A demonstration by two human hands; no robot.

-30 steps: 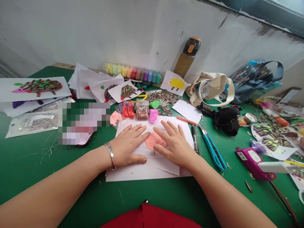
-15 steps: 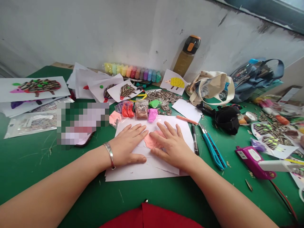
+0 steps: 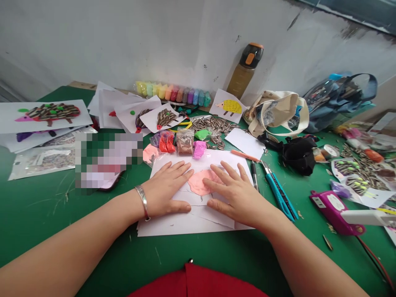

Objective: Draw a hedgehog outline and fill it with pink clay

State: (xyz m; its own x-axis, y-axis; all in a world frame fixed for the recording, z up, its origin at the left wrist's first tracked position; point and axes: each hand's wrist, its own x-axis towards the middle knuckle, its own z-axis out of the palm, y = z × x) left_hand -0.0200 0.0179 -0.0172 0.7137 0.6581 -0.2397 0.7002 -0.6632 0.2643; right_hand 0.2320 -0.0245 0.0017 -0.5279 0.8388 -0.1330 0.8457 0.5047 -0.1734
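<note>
Salmon-pink modelling clay (image 3: 199,181) is spread in a flat patch on a white sheet with drawn lines, atop a stack of white paper (image 3: 185,227). My left hand (image 3: 168,187) lies flat on the paper, its fingertips beside the clay's left edge. My right hand (image 3: 230,187) has its fingers spread, with the fingertips over the clay's right side, which they partly hide. Neither hand grips anything. Behind the paper sit bags of red clay (image 3: 166,142), brown clay (image 3: 185,142) and a magenta lump (image 3: 199,149).
Right of the paper lie a black pen (image 3: 254,176), a teal utility knife (image 3: 280,196) and a magenta glue gun (image 3: 337,212). Sunflower seeds (image 3: 213,126) are heaped behind. Seed-covered hedgehog pictures (image 3: 52,113) rest at left; a water bottle (image 3: 244,72) leans on the wall.
My right hand has slid to the right across the clay, uncovering more of it. My left hand has stayed in place.
</note>
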